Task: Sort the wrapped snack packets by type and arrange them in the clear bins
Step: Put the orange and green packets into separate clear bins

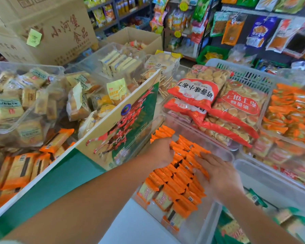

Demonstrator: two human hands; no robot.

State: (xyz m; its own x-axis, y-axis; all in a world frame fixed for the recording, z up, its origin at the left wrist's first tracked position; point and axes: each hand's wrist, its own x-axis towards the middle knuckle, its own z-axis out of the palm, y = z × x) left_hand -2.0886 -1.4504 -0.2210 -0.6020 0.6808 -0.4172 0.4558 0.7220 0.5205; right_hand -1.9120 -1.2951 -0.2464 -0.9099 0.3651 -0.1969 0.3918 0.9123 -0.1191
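Observation:
A clear bin in front of me holds rows of orange wrapped snack packets standing on edge. My left hand rests against the left side of the rows, fingers on the packets. My right hand lies flat with straight fingers on the right side of the rows, pressing them. Neither hand lifts a packet. More of the same orange packets lie in an open green-and-white carton at the left.
Clear bins of pale cake packets sit at the far left. Red biscuit bags fill a bin behind. A bin of orange sachets stands at right, an empty-looking clear bin below it. Cardboard boxes and shelves stand behind.

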